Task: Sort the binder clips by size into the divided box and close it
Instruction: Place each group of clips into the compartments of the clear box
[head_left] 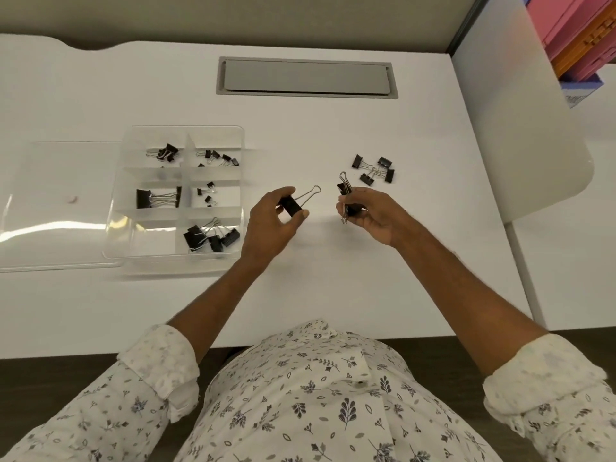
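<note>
Pinching one binder clip (pixel 293 205) in left hand (pixel 271 225), above table.

The right hand (pixel 370 213) covers most of its binder clip (pixel 346 198), so the size cannot be judged. The open lid (pixel 56 208) of the divided box (pixel 176 195) runs off the left picture edge. Frosted dividers blur the clips (pixel 213 236) inside; counts are uncertain. Coloured trays (pixel 580 31) beyond the table's (pixel 333 295) far right corner are cropped.

White desk (pixel 333 288) with grey cable hatch (pixel 306 77); white partition (pixel 520 105) at right; dark floor (pixel 50 378) below.
</note>
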Available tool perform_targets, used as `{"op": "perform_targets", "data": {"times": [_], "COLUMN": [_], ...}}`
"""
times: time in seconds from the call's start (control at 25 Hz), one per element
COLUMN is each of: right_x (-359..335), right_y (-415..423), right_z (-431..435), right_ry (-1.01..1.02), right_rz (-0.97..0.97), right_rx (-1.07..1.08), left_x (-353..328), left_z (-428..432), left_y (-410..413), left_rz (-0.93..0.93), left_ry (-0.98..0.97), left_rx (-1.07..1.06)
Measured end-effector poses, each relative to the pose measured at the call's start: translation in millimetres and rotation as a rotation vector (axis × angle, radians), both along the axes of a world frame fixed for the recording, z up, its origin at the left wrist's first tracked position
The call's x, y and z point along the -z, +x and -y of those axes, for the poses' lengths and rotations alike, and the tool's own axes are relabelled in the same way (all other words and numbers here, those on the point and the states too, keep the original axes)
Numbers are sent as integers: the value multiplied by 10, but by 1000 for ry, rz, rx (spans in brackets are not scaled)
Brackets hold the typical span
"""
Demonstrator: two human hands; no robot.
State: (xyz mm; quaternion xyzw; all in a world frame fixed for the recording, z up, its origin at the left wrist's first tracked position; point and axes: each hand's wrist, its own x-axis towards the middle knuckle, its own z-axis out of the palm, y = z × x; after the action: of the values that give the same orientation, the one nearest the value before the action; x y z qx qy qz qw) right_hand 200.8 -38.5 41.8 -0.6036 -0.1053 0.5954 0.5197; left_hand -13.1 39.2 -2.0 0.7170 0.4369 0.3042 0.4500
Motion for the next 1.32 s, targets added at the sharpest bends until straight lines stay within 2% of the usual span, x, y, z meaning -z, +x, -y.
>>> {"op": "perform_targets", "data": {"times": [0.16, 0.36, 0.48, 0.64, 0.84, 1.04, 1.16, 1.32], "right_x": [-75, -52, -86, -106, -51, 2, 98, 205], "right_y": [-678, -1522, -1969, -2393, -2722, -2992, -2849, -2695], "right_z": [-441, -1077, -1371, -1668, -1896, -2203, -2175, -1955], "right_ry": [24, 40, 37, 46, 70, 155, 205, 200], "right_rz": [46, 109, 197, 393, 741, 1075, 1190, 1211], "right_rx": [-101, -169, -189, -264, -365, -616, -583, -502], "left_x": [-200, -238, -202, -177, -97, -87, -50, 1], "left_z": [-495, -1234, -1532, -1679, -1613, -1729, -1720, -1673], "left_y": [-737, -1732, -2125, -2343, -2452, -2669, -2611, -2512], "left_rz": [-6, -181, -274, -309, -245, -192, -199, -216], "left_ry": [60, 155, 105, 93, 120, 110, 168, 228], "left_rx": [-48, -104, -47, 78, 61, 3, 54, 111]}}
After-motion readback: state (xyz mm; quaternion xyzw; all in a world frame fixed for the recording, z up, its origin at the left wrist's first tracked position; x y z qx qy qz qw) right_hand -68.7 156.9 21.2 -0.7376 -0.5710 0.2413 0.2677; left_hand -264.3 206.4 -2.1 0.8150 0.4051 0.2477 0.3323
